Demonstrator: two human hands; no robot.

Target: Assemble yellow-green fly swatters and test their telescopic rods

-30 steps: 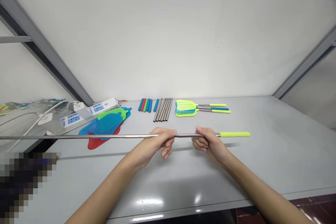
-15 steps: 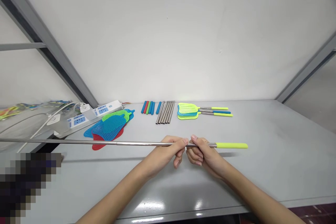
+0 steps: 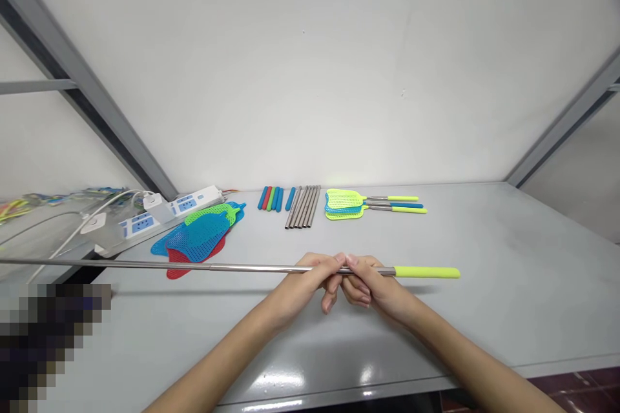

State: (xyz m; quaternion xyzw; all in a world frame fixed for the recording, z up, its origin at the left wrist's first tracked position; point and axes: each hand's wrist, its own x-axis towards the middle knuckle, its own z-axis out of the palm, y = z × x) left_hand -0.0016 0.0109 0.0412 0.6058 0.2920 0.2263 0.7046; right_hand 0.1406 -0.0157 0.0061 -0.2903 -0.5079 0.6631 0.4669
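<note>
An extended telescopic metal rod (image 3: 252,267) with a yellow-green grip (image 3: 427,272) at its right end lies level across my view, above the table. Its left end runs out of the picture. My left hand (image 3: 312,281) pinches the rod near the middle. Close beside it, thumbs nearly touching, my right hand (image 3: 371,284) is closed around the thicker rod section just left of the grip. Behind the hands lie several metal rods (image 3: 304,208) in a row and three assembled fly swatters (image 3: 345,204) with yellow-green or blue heads.
Several short coloured grips (image 3: 271,199) lie by the wall. Loose swatter heads (image 3: 206,235) in blue, green and red overlap at left. Behind them stands a power strip (image 3: 155,222) with a charger (image 3: 157,206) and white cables. A pixelated dark area covers the lower left.
My right hand has slid slightly left, closing the gap to my left hand. The grip end sits a little farther right, and the camera view has shifted slightly.
</note>
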